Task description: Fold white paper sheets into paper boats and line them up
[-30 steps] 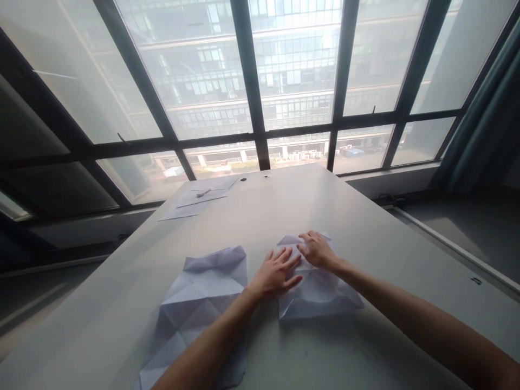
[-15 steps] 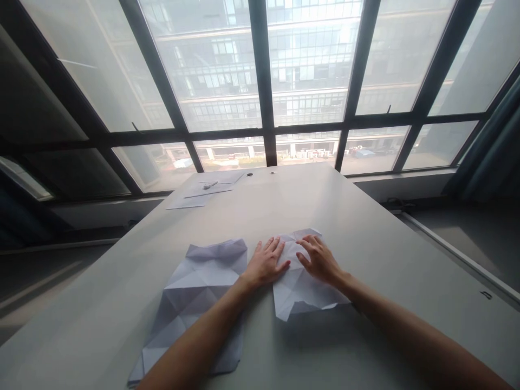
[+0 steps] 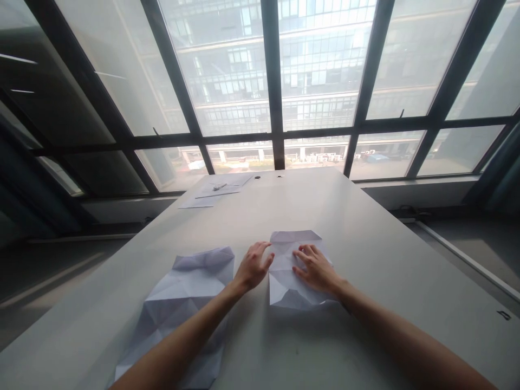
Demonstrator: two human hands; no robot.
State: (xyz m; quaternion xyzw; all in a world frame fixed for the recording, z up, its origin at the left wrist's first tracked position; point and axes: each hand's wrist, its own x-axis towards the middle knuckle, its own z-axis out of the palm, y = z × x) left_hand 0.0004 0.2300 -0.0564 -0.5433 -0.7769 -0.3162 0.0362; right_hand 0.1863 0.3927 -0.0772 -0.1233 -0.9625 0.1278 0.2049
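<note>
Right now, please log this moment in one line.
right hand: on creased paper; left hand: at its left edge; second creased paper: further left

Site appeared to be an office-type room.
Broad white smooth-topped table (image 3: 300,200) stood before tall dark-framed glass windows (image 3: 273,70); a pale multi-storey building (image 3: 325,76) showed outside, and blue-grey fabric curtains (image 3: 501,168) hung at both sides.

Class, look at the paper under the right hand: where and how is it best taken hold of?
Probably by the near edge of the paper, pinched with thumb below and fingers above, coming from the near side. That edge seems to lift off the table, with shadow beneath, while the right hand covers part of the middle.
</note>
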